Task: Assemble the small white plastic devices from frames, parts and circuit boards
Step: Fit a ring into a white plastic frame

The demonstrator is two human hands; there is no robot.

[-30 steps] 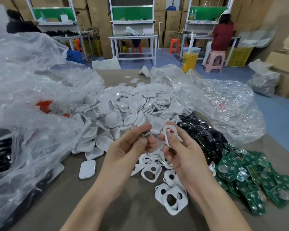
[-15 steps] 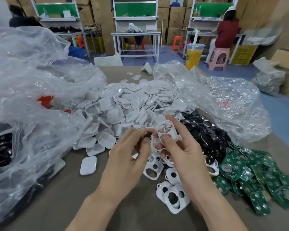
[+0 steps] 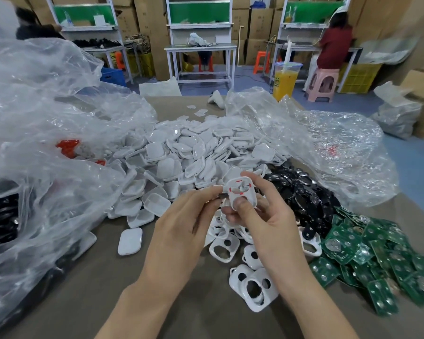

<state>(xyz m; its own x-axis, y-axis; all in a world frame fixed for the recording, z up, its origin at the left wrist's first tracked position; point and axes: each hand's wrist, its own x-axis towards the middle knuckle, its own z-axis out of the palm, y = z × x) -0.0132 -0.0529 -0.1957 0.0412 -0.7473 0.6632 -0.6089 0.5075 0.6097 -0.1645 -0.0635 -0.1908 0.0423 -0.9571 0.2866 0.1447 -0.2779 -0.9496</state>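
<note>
Nearest us, below both grips, loose white frames (image 3: 253, 288) lie on the table (image 3: 103, 285). Our right grip (image 3: 267, 223) pinches a white frame (image 3: 242, 195) with red marks, thumb on its front and fingers behind. Our left grip (image 3: 181, 231) pinches a small dark part (image 3: 221, 196), blurred, at that frame's left edge. Right of the grips lie green circuit boards (image 3: 377, 260). Just beyond are black round parts (image 3: 301, 192), and farther still a heap of white shells (image 3: 194, 152).
</note>
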